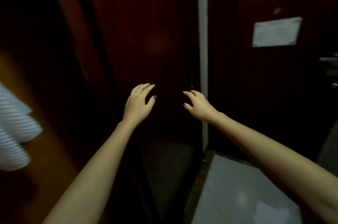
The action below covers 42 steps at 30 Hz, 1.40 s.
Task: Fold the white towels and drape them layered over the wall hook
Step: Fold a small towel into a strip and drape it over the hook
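Note:
The scene is dim. My left hand (pixel 140 101) and my right hand (pixel 196 105) reach forward side by side in front of a dark reddish wooden panel (pixel 146 31). Both have their fingers spread and loosely extended, and neither holds anything. A white ribbed towel (pixel 14 128) shows blurred at the left edge, hanging or lying against an orange-brown surface, well away from both hands. No wall hook can be made out in the dark.
A pale vertical strip (pixel 203 40) divides the panel from a dark door at right bearing a white notice (pixel 277 31). A metal handle (pixel 329 68) pokes in at the right edge. A pale flat surface (pixel 237 192) lies at the lower right.

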Each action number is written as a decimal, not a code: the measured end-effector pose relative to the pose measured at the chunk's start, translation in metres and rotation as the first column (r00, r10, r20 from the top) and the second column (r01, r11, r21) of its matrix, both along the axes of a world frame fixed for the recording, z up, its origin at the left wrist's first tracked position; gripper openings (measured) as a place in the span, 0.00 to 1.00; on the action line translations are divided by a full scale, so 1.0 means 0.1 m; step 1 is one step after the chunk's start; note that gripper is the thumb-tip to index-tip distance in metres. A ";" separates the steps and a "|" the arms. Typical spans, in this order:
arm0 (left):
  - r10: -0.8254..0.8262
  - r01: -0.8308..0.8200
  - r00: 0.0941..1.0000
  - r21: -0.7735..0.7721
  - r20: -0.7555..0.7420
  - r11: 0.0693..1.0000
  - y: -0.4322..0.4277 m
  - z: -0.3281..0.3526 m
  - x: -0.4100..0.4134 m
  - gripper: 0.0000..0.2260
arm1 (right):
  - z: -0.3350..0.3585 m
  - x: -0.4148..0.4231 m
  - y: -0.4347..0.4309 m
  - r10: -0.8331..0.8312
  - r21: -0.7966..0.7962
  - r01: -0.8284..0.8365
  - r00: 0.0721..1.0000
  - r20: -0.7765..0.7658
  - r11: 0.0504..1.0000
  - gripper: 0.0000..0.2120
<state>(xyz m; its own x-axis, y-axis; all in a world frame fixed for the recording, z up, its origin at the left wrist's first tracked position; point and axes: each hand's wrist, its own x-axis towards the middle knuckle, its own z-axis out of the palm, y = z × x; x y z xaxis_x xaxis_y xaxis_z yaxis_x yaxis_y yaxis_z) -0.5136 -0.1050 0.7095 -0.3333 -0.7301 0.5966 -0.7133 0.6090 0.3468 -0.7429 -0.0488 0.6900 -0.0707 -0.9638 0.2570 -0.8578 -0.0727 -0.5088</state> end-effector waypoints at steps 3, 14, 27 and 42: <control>-0.148 0.143 0.987 0.070 0.067 0.987 -0.12 -0.28 -0.91 0.22 | -0.29 -0.74 0.20 -0.151 0.074 0.153 0.988 -0.040 0.985 0.28; -0.555 0.476 0.792 0.312 0.254 0.822 -0.14 -1.67 -3.79 0.22 | -1.90 -3.01 0.97 -0.539 0.445 0.520 0.837 -0.094 0.729 0.29; -0.802 0.574 0.459 0.561 0.383 0.596 0.19 -4.76 -5.28 0.23 | -4.77 -3.94 1.76 -0.703 0.649 0.597 0.699 -0.133 0.471 0.27; -0.870 0.526 0.348 0.695 0.350 0.490 0.16 -9.84 -5.49 0.20 | -9.58 -3.96 1.81 -0.774 0.717 0.571 0.630 -0.070 0.400 0.24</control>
